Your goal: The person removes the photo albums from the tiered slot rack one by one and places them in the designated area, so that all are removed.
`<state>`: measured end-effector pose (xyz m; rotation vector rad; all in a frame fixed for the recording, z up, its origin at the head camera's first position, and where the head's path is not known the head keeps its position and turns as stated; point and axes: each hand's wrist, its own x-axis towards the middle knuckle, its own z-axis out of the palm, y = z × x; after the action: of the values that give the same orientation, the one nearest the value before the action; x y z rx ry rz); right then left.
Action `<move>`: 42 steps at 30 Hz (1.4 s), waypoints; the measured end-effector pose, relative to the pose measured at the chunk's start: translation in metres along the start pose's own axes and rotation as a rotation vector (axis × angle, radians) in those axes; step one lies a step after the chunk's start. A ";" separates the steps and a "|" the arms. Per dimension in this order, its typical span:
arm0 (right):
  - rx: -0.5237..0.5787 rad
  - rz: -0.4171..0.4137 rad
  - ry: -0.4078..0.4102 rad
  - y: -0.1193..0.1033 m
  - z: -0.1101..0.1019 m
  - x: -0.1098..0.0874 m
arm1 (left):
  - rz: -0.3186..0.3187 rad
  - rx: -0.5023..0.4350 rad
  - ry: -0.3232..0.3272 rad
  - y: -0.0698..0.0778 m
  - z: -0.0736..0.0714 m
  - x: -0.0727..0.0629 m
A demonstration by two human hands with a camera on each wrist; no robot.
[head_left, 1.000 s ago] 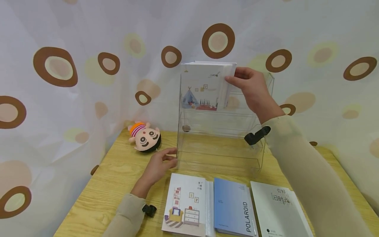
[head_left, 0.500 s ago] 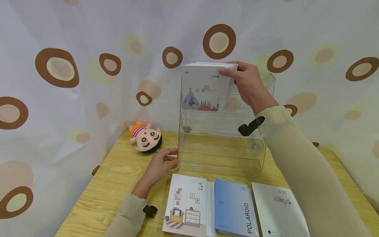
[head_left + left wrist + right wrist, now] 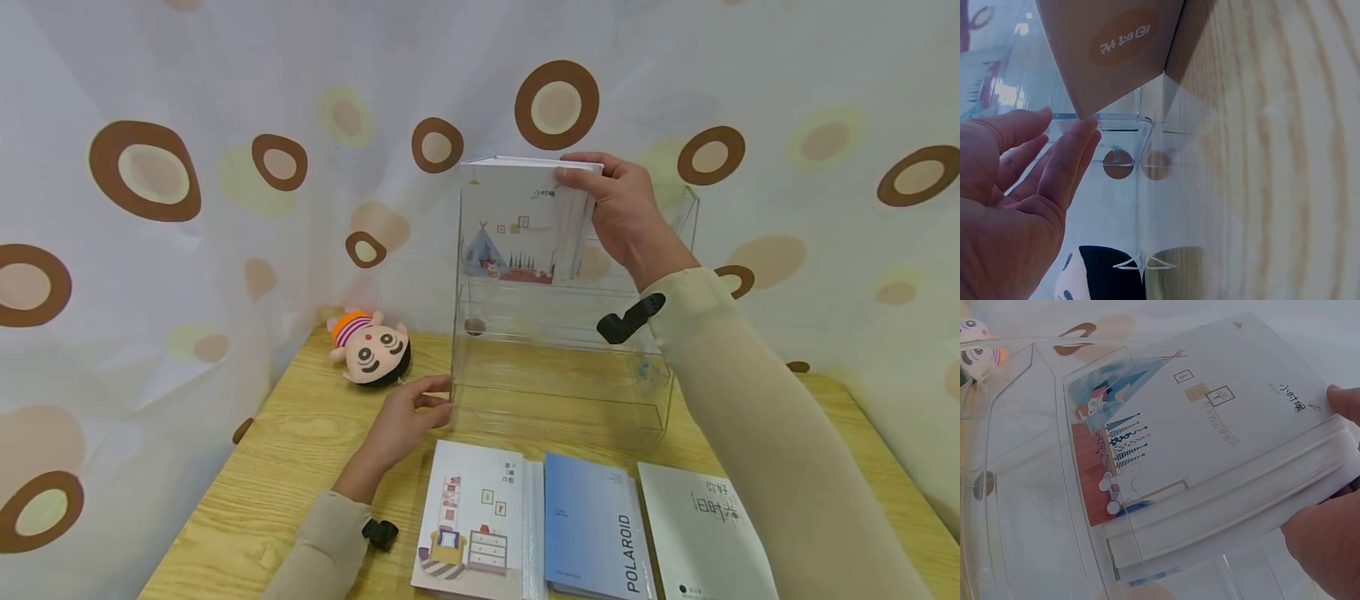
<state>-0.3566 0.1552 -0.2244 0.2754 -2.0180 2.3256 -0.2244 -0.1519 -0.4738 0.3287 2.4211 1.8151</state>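
Note:
My right hand (image 3: 622,200) pinches the upper right corner of a thick white photo album (image 3: 513,225), thumb on the cover and fingers behind. A blue tent is printed on this cover. The album (image 3: 1210,425) stands upright in the top tier of a clear acrylic rack (image 3: 555,400), with its lower edge behind the tier's front lip in the right wrist view. Down at the rack's lower left side, my left hand (image 3: 401,421) touches the edge with relaxed fingers. The left wrist view shows the fingertips (image 3: 1085,125) at the clear panel's edge.
On the wooden table (image 3: 300,442) in front of the rack lie a white album with a yellow armchair (image 3: 472,517), a blue POLAROID album (image 3: 592,525) and a pale album (image 3: 697,533). A plush doll (image 3: 371,350) lies left of the rack; a patterned curtain (image 3: 300,83) hangs behind.
My right hand has shifted up and left along the album, from its right edge to its top corner. The album has barely moved; my left hand stays at the rack.

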 end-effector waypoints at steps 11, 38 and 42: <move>0.072 -0.003 -0.001 -0.003 -0.003 -0.001 | 0.001 0.005 -0.002 -0.002 0.000 0.001; 0.137 -0.011 0.062 -0.029 -0.011 0.000 | 0.006 -0.004 -0.008 -0.003 -0.001 0.001; 0.149 -0.017 0.071 -0.032 -0.013 -0.001 | 0.000 -0.003 0.001 -0.004 -0.001 0.002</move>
<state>-0.3519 0.1732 -0.1947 0.2124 -1.8073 2.4425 -0.2267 -0.1532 -0.4775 0.3276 2.4185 1.8197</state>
